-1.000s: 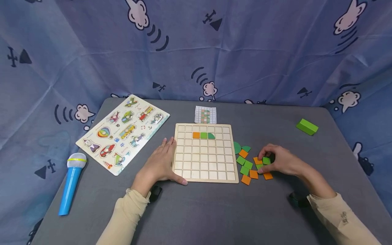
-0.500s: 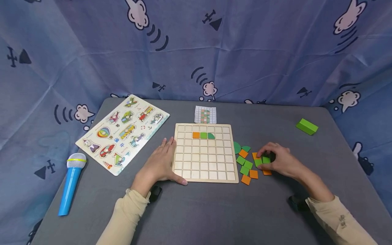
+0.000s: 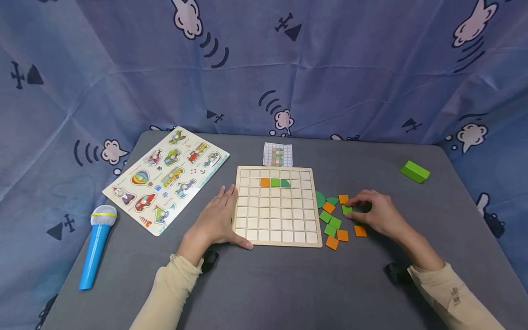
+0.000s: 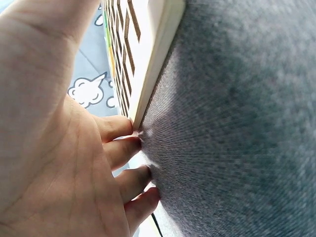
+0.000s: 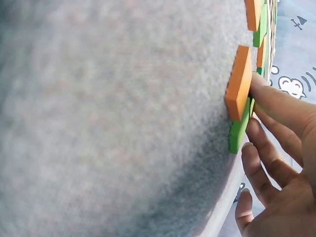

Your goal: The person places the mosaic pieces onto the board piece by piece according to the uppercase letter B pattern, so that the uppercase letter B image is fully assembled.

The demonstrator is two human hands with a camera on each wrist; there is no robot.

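My left hand [image 3: 213, 219] rests against the left side of the wooden grid board [image 3: 275, 213], fingers fairly straight along its edge and thumb at the near corner. In the left wrist view the fingertips touch the board's rim. On the board an orange square tile [image 3: 265, 182], a green square tile [image 3: 275, 183] and a green quarter-round tile [image 3: 285, 183] sit in one row. To the right, my right hand [image 3: 381, 213] pinches another green square tile [image 3: 346, 210] between thumb and fingers, low over the table. An orange tile [image 5: 239, 81] lies close to the thumb in the right wrist view.
Loose green and orange tiles [image 3: 332, 243] lie right of the board, beside a green round piece [image 3: 320, 200]. A pattern card [image 3: 277, 154] is behind the board. A picture puzzle [image 3: 165, 178] and toy microphone [image 3: 97, 247] lie left, a green block [image 3: 414, 172] far right.
My right hand has shifted slightly left and away from me among the tiles. An orange tile and a green one near its fingertips have slid farther back. The left hand stays on the board.
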